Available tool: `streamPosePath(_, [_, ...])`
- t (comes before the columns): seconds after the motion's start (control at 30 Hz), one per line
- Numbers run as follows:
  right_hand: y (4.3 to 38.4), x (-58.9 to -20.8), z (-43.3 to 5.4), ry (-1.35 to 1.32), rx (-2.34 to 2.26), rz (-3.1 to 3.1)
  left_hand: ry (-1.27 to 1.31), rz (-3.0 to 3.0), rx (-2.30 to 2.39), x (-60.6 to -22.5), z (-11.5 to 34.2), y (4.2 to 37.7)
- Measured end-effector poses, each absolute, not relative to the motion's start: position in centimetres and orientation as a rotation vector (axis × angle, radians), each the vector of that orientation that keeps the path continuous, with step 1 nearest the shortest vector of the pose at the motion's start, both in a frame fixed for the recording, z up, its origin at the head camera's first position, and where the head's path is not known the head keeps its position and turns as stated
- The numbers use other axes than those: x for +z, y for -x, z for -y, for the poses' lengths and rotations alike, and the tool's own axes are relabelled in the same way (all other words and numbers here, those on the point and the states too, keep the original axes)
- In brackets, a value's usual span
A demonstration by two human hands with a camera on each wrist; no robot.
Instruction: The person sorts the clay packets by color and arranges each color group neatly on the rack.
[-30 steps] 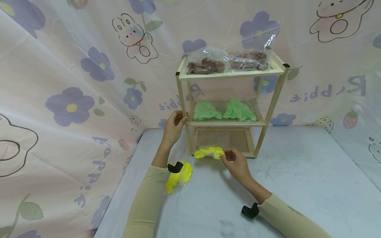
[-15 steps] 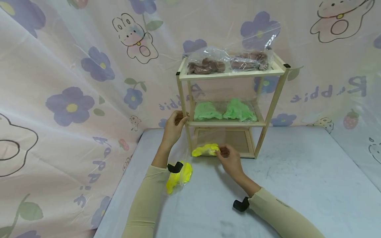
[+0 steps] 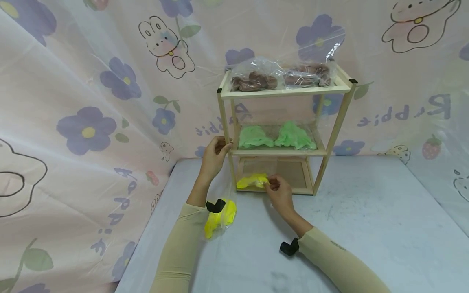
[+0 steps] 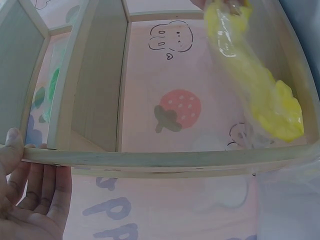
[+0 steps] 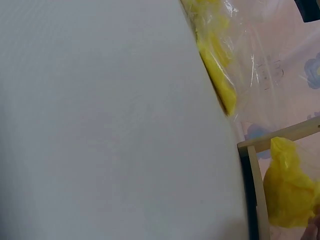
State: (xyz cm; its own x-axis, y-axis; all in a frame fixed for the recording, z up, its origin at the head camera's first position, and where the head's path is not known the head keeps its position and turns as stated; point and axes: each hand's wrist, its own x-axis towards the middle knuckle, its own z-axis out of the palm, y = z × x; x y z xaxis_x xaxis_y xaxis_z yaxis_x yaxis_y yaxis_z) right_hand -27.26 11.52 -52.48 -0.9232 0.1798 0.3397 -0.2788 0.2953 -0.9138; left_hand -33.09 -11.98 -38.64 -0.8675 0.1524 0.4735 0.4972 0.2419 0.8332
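A small wooden shelf rack (image 3: 278,153) with several tiers stands at the back of the table. My left hand (image 3: 213,159) grips its left front post at the middle tier; in the left wrist view, the thumb (image 4: 12,150) lies on one side of the wood and the fingers on the other. With fingertips and thumb, my right hand (image 3: 281,196) pinches the right end of a clear plastic bag with a soft yellow lump (image 3: 253,180) inside. The bag is at the front opening of the bottom tier, within the frame in the left wrist view.
A second bagged yellow lump (image 3: 228,215) lies on the table beside my left forearm. Bagged light-green lumps (image 3: 294,136) fill the middle tier, and bagged brown lumps (image 3: 254,81) sit on the top. A patterned curtain (image 3: 88,171) hangs behind and to the left.
My right hand has moved left and slightly forward, carrying the bagged yellow lump from in front of the rack into the bottom tier's opening. The left hand stays on the post.
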Motion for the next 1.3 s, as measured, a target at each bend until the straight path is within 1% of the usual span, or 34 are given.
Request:
streamPosePath(0.23, [27.8, -52.8, -11.6, 0.042, 1.834, 2.192, 0.606, 2.224, -1.664, -38.7, 12.0, 33.1])
streamPosePath(0.4, [28.1, -53.1, -11.7, 0.061, 1.966, 2.171, 0.597, 2.223, -1.674, -38.7, 12.0, 33.2])
streamPosePath(0.97, [28.9, -53.3, -11.9, 0.175, 1.966, 2.316, 0.604, 2.224, -1.678, -38.8, 12.0, 33.2])
streamPosePath(1.3, [29.1, -53.0, -12.2, 0.187, 1.969, 2.368, 0.564, 2.232, -1.697, -38.9, 11.7, 33.4])
